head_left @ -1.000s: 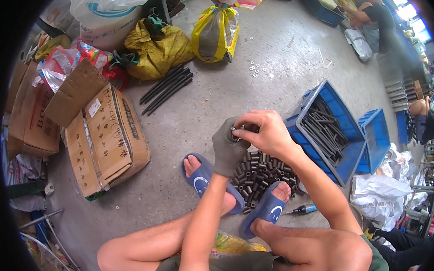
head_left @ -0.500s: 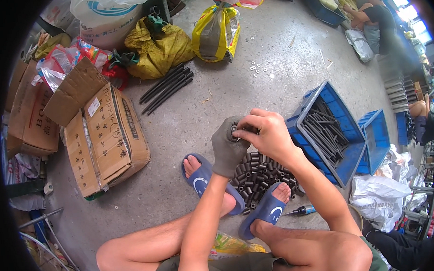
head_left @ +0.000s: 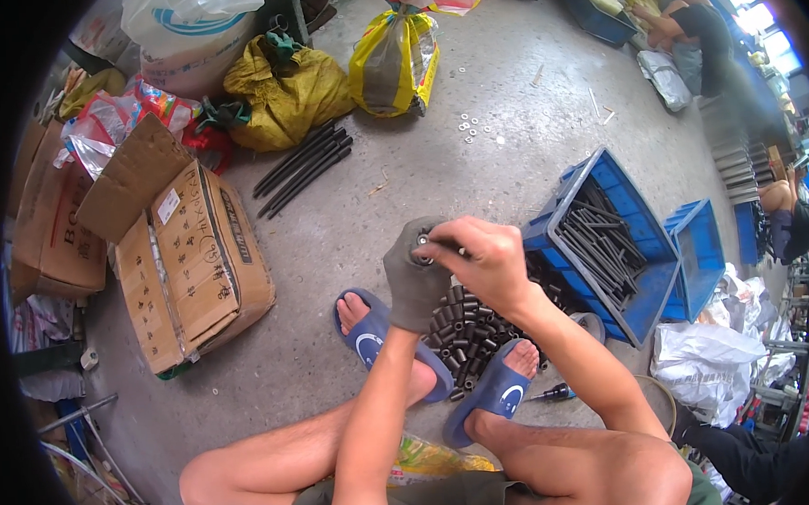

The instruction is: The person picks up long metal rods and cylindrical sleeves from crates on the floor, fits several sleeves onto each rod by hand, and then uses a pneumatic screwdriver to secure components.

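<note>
My left hand (head_left: 410, 284), in a grey glove, is closed around a dark cylindrical part (head_left: 423, 241) seen end-on, with a small shiny ring at its end. Its length is hidden in the glove. Bare fingers of my right hand (head_left: 488, 260) are pinched together right at that end; what they hold, if anything, is too small to make out. Below both hands a heap of short dark sleeves (head_left: 462, 327) lies on the floor between my blue sandals (head_left: 369, 340).
A blue crate (head_left: 637, 310) of long dark rods stands tilted at right, another blue crate (head_left: 698, 258) beside it. A screwdriver-like tool (head_left: 555, 393) lies by my right foot. Dark rods (head_left: 306, 171), a cardboard box (head_left: 197, 266) and several washers (head_left: 468, 126) are on the floor. Other people sit farther right.
Both hands have shifted slightly left in the picture, the right one lower and turned more over the part's end. The scene has also slid a little left as the view moved.
</note>
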`<state>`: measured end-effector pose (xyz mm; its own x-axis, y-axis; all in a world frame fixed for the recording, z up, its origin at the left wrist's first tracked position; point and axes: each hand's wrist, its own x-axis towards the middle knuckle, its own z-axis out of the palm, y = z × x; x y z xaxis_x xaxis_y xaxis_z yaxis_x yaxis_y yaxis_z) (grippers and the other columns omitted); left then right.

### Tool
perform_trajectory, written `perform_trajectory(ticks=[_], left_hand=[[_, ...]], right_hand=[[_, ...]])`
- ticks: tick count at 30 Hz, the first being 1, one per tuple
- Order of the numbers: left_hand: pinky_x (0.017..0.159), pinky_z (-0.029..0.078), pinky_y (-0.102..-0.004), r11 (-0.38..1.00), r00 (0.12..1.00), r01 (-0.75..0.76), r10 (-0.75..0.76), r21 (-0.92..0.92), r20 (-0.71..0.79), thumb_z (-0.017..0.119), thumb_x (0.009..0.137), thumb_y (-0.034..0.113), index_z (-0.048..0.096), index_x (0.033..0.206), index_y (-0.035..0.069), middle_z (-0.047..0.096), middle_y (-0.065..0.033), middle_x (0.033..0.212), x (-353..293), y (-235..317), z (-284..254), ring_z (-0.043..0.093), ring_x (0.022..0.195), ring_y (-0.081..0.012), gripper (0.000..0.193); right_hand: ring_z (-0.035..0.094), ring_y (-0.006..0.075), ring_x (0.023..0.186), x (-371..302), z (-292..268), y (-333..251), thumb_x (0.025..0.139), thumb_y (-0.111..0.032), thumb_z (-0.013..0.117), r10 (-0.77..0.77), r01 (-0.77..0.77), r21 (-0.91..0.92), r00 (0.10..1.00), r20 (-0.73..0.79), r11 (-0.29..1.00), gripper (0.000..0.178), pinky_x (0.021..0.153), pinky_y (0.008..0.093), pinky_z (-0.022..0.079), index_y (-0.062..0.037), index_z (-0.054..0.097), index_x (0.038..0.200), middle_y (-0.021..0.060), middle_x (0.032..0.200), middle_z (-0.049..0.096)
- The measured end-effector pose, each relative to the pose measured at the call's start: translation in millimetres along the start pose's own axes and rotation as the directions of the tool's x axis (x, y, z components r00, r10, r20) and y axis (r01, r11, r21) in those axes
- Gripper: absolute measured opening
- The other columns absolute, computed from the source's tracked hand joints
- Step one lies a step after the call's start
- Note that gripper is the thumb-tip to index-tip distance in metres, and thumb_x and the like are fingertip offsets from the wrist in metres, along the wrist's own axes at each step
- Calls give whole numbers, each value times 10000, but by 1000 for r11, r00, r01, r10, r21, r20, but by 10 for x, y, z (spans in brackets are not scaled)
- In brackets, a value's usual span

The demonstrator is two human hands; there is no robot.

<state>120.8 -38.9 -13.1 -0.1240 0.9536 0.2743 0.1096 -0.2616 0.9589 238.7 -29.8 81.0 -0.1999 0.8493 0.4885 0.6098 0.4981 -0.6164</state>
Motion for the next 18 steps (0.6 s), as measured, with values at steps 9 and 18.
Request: perform_trajectory(ticks=[9, 18], left_hand=[[782, 577, -316, 999, 999, -41, 40, 14, 24, 740, 928, 98, 695, 1116, 71, 750, -73, 1045, 13, -204, 56, 740, 903, -212, 194], [790, 561, -307, 967, 995, 54, -74, -250, -70, 671, 979, 104, 688, 1116, 32, 728, -64, 1014, 14, -158, 63, 701, 907, -167, 156]], right_hand=[[649, 200, 648, 8, 293, 196, 723, -211, 894, -210, 212, -3, 967, -147, 977, 200, 551, 337, 515, -144, 731, 817, 2, 774, 694], [643, 189, 650, -51, 326, 36, 717, -175, 898, -213, 199, -101, 965, -152, 975, 200, 555, 326, 515, -145, 751, 849, -4, 808, 722]])
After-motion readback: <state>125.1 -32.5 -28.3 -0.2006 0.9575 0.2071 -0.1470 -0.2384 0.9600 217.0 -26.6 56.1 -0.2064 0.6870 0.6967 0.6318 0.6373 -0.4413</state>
